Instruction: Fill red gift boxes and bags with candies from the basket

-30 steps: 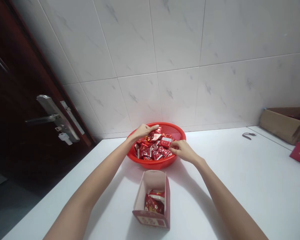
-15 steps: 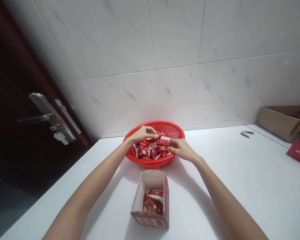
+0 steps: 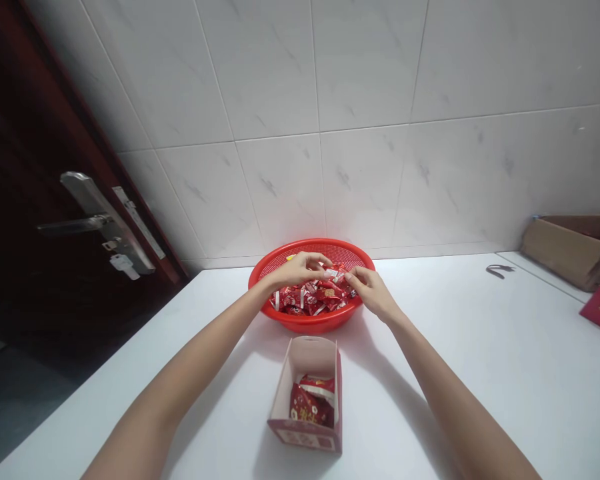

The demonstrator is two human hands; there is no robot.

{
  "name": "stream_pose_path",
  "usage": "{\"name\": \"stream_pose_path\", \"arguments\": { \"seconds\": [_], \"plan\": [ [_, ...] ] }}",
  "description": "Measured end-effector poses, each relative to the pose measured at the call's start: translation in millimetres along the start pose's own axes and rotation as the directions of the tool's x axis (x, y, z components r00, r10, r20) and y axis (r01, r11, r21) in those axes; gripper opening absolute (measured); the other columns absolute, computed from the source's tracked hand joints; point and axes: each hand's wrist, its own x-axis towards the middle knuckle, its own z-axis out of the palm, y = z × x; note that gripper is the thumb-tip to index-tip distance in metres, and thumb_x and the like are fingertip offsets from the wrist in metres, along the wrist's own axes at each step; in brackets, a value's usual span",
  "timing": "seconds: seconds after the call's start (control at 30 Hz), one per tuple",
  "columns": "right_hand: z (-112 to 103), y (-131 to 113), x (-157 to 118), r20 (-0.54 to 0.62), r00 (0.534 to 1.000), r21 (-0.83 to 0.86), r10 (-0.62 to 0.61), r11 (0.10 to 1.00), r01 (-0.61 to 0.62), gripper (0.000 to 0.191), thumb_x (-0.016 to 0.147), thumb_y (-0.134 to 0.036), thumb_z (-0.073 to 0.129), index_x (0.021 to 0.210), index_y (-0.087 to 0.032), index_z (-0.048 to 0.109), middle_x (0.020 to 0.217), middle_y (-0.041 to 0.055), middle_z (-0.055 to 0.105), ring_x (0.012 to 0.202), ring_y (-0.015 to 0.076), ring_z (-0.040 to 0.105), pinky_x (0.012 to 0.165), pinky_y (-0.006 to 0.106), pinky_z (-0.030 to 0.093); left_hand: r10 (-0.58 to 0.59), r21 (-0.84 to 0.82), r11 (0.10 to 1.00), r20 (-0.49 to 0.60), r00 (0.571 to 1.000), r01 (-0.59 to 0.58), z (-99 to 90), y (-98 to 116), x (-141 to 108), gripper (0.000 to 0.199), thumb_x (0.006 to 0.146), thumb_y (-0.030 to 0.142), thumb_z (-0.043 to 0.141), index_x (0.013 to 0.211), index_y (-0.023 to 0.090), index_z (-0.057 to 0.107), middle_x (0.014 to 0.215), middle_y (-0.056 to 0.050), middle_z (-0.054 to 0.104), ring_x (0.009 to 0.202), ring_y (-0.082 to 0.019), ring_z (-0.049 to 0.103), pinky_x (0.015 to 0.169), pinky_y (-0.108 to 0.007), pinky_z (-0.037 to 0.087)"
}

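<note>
Red basket, one; two hands over many packets, fingers narrow, hold unclear.

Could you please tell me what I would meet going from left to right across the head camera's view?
Door handle → red basket → small dark strap → cardboard box.

The left hand and right hand are close together over red packets in a red basket. Nearer on the white desk, an open carton holds more packets.
</note>
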Motion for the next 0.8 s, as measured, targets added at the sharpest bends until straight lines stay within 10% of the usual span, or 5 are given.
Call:
{"name": "stream_pose_path", "arguments": {
  "seconds": [0.17, 0.4, 0.6, 0.8],
  "plan": [
    [5.4, -2.1, -3.4, -0.023, 1.0, -0.1, 0.004, 0.995, -0.006, 0.038, 0.084, -0.054, 0.054, 0.065, -0.021, 0.053, 0.065, 0.0022, 0.062, 0.063, 0.0173, 0.057, 0.062, 0.029, 0.043, -0.264, 0.502, 0.856, 0.218, 0.94, 0.124, -10.4, -31.6, 3.2, 0.043, 0.069, 0.03, 0.074, 0.11, 0.018, 0.069, 0.106, -0.007, 0.073, 0.096, -0.024, 0.066, 0.078, -0.028, 0.049],
    [4.2, -3.7, -5.6, 0.027, 0.999, -0.226, -0.038, 0.973, 0.043, 0.039, 0.088, -0.051, 0.053, 0.064, -0.019, 0.056, 0.065, 0.004, 0.065, 0.064, 0.0176, 0.058, 0.061, 0.029, 0.043, -0.428, 0.733, 0.659, 0.181, 0.885, 0.169, -1.0, -44.7, 11.7, 0.096, 0.057, 0.039, 0.078, 0.146, 0.024, 0.044, 0.156, -0.014, 0.038, 0.128, -0.032, 0.051, 0.094, -0.034, 0.049],
    [2.6, -4.6, -5.6, 0.049, 0.997, -0.256, -0.057, 0.964, 0.067, 0.033, 0.087, -0.042, 0.054, 0.065, -0.019, 0.06, 0.066, 0.0039, 0.067, 0.064, 0.0174, 0.058, 0.062, 0.029, 0.044, -0.434, 0.699, 0.691, 0.197, 0.879, 0.184, -6.8, -44.9, 11.4, 0.047, 0.058, 0.044, 0.074, 0.099, 0.021, 0.07, 0.11, -0.006, 0.069, 0.095, -0.025, 0.065, 0.074, -0.028, 0.05],
    [2.2, -6.8, -6.0, 0.045, 0.997, -0.265, -0.065, 0.961, 0.075, 0.03, 0.086, -0.039, 0.054, 0.063, -0.019, 0.059, 0.064, 0.0031, 0.065, 0.062, 0.0164, 0.057, 0.059, 0.027, 0.043, -0.482, 0.636, 0.724, 0.189, 0.856, 0.268, -13.5, -40.7, 2.4, 0.039, 0.052, 0.047, 0.08, 0.074, 0.021, 0.06, 0.066, 0.003, 0.06, 0.065, -0.017, 0.057, 0.054, -0.025, 0.038]
  ]
}}
